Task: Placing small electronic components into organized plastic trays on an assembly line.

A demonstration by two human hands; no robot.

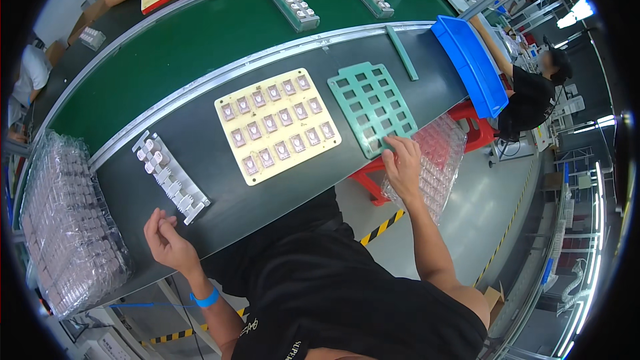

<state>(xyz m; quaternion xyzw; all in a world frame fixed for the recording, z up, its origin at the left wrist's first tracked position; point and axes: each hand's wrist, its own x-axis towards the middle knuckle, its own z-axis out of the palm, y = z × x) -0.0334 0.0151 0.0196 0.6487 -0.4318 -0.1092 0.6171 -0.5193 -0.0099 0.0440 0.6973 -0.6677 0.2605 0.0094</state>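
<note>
The left hand (170,243) is hovering near the tabletop's (220,227) front edge, just off the end of the silver holder (184,177); its thumb and fingers are bunching together, and I cannot tell whether they are pinching anything. The right hand (403,170) is resting its fingers, slightly apart, on the near corner of the green plate (370,118), perhaps steadying it. The clear tray (437,173) is jutting past the edge just beyond that hand, above a red stool (470,120).

Between the hands, the cream board (275,139) is lying flat, probably so that both can reach it. It is looking pale and rounded at the corners, carrying three neat rows of small pinkish blocks (269,123), each showing a whitish mark. The green plate is showing rows of square openings, while the silver holder is carrying white parts.

Farther out, the blue bin (470,63) is standing at the right, likely kept clear of the working area, and the green belt (200,47) is bearing filled grey racks (307,25).
</note>
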